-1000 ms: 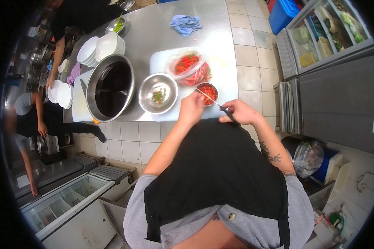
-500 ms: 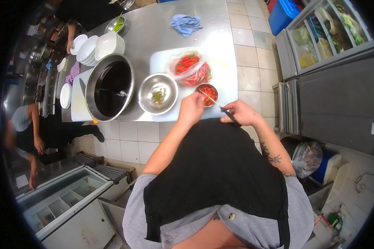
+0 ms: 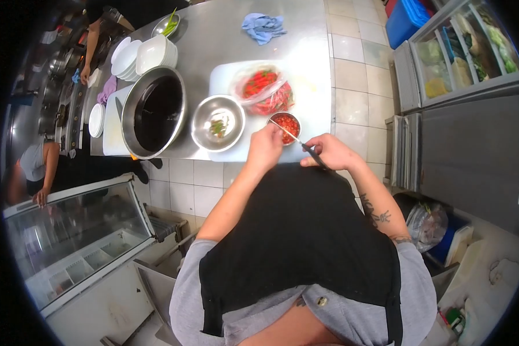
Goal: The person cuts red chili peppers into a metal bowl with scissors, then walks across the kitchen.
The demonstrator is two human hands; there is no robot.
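My right hand (image 3: pixel 328 153) is closed on the black handles of a pair of scissors (image 3: pixel 312 154), whose blades reach over a small metal bowl (image 3: pixel 289 128) of cut red chilies. At the left rim of this bowl, my left hand (image 3: pixel 266 147) pinches something too small to make out beside the blade tips. Behind the bowl, an open plastic bag of red chilies (image 3: pixel 264 89) lies on the white cutting board (image 3: pixel 222 75). A wider metal bowl (image 3: pixel 218 127) to the left holds a few green and red bits.
A large metal basin of dark liquid (image 3: pixel 155 112), stacked white dishes (image 3: pixel 155 53), a blue cloth (image 3: pixel 263 27) and a bowl of green chilies (image 3: pixel 166 26) are on the steel table (image 3: pixel 207 34). Two people are at the left, one with a hand on a glass-topped freezer (image 3: pixel 81 230).
The view has shifted slightly. At the left, one person has moved a white dish onto the stack, and the other has raised the freezer lid. My hands remain at the small bowl.
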